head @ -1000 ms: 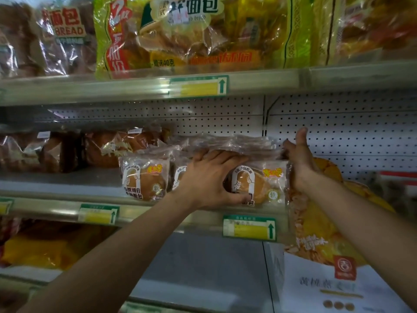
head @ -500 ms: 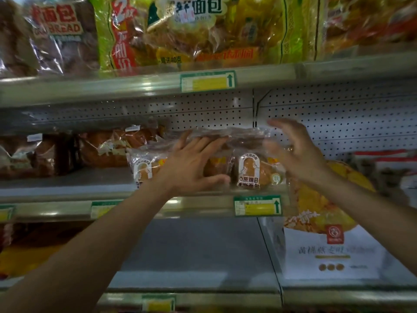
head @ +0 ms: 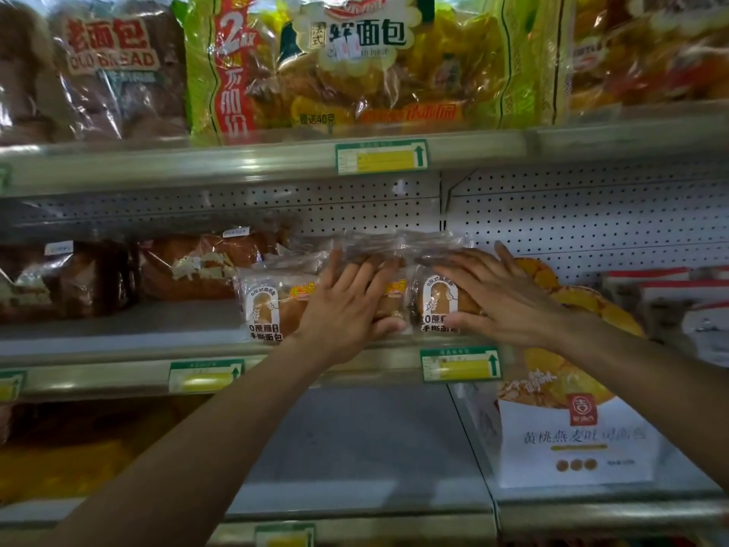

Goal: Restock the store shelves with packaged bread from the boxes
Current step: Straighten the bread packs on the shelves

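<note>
Three small clear packets of round bread stand in a row on the middle shelf (head: 118, 337): the left packet (head: 268, 305), the middle packet (head: 394, 300) and the right packet (head: 436, 302). More clear wrappers lie stacked behind them (head: 378, 246). My left hand (head: 347, 305) covers the front of the middle packet, fingers spread over it and thumb curled under its lower edge. My right hand (head: 501, 298) lies the same way on the right packet, fingers over its top and thumb beneath.
Dark loaves (head: 189, 266) fill the middle shelf to the left. Large bread bags (head: 355, 61) crowd the top shelf. A white carton with a yellow bread picture (head: 572, 440) stands lower right. The grey lower shelf (head: 355, 448) shows below my arms.
My right hand has moved from the right side of the packets onto the front of the right packet. The packets have slid further back on the shelf; my left hand stays on the middle one.
</note>
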`<state>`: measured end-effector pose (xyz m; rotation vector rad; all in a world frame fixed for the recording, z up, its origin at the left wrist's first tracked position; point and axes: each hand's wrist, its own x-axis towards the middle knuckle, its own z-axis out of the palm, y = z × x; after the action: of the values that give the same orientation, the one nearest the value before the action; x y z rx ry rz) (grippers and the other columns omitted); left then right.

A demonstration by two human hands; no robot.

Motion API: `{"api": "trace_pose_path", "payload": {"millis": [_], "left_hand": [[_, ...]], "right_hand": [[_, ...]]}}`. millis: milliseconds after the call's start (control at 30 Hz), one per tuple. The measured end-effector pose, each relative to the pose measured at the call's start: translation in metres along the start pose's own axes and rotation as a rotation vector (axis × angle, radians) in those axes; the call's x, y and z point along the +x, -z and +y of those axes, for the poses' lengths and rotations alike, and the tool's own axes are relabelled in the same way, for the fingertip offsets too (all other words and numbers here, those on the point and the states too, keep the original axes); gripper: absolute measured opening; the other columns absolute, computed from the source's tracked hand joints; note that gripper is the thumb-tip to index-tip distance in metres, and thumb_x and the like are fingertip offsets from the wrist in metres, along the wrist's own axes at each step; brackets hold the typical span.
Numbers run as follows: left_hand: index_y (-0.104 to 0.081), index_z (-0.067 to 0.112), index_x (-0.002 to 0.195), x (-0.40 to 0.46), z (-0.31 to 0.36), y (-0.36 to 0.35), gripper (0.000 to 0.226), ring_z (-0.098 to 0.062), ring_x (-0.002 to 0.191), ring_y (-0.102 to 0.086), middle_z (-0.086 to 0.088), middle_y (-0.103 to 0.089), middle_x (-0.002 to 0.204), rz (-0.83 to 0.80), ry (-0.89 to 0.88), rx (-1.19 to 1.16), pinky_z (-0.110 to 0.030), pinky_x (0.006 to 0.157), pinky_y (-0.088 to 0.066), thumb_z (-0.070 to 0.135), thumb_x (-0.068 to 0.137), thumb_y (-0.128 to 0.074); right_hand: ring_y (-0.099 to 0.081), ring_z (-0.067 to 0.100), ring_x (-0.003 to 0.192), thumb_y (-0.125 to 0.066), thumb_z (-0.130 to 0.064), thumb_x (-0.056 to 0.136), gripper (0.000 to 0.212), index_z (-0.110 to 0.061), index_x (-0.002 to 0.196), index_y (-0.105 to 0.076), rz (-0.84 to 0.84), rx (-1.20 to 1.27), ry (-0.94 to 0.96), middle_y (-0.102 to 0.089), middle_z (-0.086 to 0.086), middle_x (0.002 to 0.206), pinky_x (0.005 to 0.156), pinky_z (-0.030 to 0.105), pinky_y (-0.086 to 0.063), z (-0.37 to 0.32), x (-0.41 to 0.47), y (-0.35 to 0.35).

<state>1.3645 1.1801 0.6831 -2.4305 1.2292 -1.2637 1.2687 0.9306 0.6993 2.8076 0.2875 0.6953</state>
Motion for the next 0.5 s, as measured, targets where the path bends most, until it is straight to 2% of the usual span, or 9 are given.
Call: {"api": "trace_pose_path", "payload": {"millis": [100, 200, 300, 400, 500], "left_hand": [[-0.033, 0.016, 0.152, -0.003, -0.003, 0.003, 0.087, -0.027, 0.132, -0.048, -0.006, -0.056, 0.133, 0.010, -0.014, 0.030, -0.062, 0.118, -0.011, 0.076, 0.091, -0.017], [-0.029, 0.022, 0.153, -0.005, -0.006, 0.004, 0.084, -0.026, 0.137, -0.043, -0.005, -0.052, 0.140, -0.008, 0.009, 0.034, -0.065, 0.117, -0.008, 0.076, 0.091, -0.017], [-0.027, 0.024, 0.154, -0.008, -0.005, 0.006, 0.085, -0.025, 0.138, -0.042, -0.004, -0.051, 0.141, -0.013, 0.027, 0.017, -0.065, 0.117, -0.004, 0.078, 0.089, -0.018], [-0.020, 0.026, 0.156, -0.017, -0.014, 0.011, 0.086, -0.025, 0.144, -0.033, -0.003, -0.044, 0.149, 0.028, 0.043, -0.013, -0.067, 0.116, -0.002, 0.080, 0.089, -0.018], [-0.017, 0.026, 0.157, -0.036, -0.041, 0.016, 0.088, -0.027, 0.146, -0.030, -0.004, -0.036, 0.156, 0.035, 0.068, -0.020, -0.069, 0.115, -0.002, 0.081, 0.088, -0.018]], "right_hand": [[-0.008, 0.017, 0.149, -0.006, -0.081, 0.079, 0.087, -0.038, 0.152, 0.008, -0.030, -0.055, -0.034, -0.010, -0.003, 0.162, 0.117, 0.060, 0.006, -0.002, 0.002, 0.000], [-0.011, 0.018, 0.148, 0.001, -0.083, 0.075, 0.092, -0.036, 0.153, 0.006, -0.043, -0.045, -0.062, -0.013, -0.003, 0.162, 0.115, 0.063, 0.007, -0.005, 0.001, 0.000], [-0.019, 0.020, 0.147, 0.002, -0.082, 0.078, 0.094, -0.029, 0.155, -0.008, 0.001, -0.070, -0.080, -0.023, 0.000, 0.159, 0.114, 0.066, 0.007, -0.011, 0.001, 0.003], [-0.032, 0.024, 0.142, -0.008, -0.076, 0.087, 0.087, -0.019, 0.151, -0.025, 0.135, -0.086, -0.082, -0.038, 0.006, 0.152, 0.113, 0.068, -0.004, -0.024, 0.004, 0.007], [-0.038, 0.027, 0.138, -0.012, -0.072, 0.091, 0.083, -0.015, 0.148, -0.031, 0.188, -0.082, -0.011, -0.043, 0.010, 0.148, 0.114, 0.067, -0.010, -0.043, 0.014, 0.013]]}}
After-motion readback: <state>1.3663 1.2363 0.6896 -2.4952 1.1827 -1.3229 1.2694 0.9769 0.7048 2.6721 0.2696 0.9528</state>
